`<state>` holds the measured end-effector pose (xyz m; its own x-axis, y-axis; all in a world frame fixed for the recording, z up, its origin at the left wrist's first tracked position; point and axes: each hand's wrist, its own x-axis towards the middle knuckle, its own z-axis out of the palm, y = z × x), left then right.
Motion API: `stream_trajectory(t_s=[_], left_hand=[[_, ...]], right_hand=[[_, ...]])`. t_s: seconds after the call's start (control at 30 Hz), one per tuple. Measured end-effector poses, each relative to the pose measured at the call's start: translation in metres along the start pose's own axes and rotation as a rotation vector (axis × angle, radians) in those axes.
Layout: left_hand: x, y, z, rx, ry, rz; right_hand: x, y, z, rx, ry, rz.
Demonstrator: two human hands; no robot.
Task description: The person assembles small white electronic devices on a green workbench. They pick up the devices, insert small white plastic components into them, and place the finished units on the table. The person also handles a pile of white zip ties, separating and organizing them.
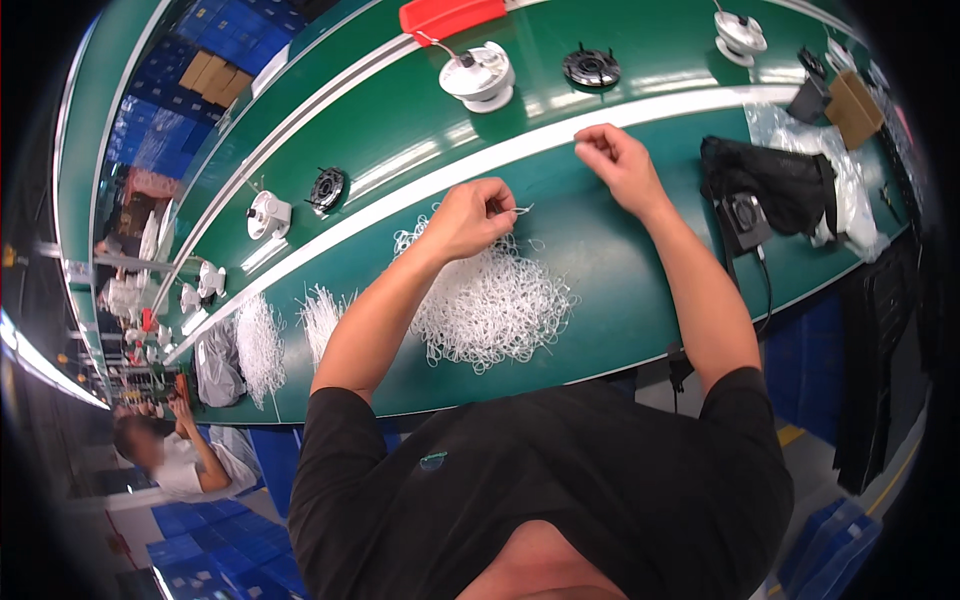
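My left hand point(474, 218) is closed over the far edge of a heap of looped white cable ties point(495, 310). From its fingertips sticks the end of a thin white cable tie point(525, 209). Farther right, my right hand point(618, 168) is raised near the white rail, thumb and fingers drawn together. Whatever is between those fingers, if anything, does not show. Left of the heap, partly behind my left forearm, lies a bunch of straight white cable ties point(322, 318). Another white pile point(260, 345) lies beyond it.
Past the white rail point(540, 145), a green belt carries white round housings point(478, 77) and black round parts point(591, 68). A black bag point(770, 180), a small black device point(743, 220) and clear plastic point(845, 170) lie right. A co-worker point(180, 455) sits far left.
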<state>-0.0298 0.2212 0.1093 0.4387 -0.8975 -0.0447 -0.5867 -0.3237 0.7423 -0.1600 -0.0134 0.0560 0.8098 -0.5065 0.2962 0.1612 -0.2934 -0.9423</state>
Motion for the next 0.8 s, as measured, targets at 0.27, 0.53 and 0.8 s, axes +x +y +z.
stream_trajectory(t_s=[0.27,0.53,0.8], left_hand=[[-0.028,0.015,-0.007,-0.168,0.118,0.111],[-0.042,0.009,0.015,-0.851,0.230,0.235],[-0.057,0.004,0.014,-1.063,0.338,0.333]], right_hand=[[-0.039,-0.084,0.054,-0.306,-0.305,-0.410],[-0.042,-0.084,0.078,0.683,-0.248,0.296],[-0.047,-0.092,0.098,0.854,-0.430,0.397]])
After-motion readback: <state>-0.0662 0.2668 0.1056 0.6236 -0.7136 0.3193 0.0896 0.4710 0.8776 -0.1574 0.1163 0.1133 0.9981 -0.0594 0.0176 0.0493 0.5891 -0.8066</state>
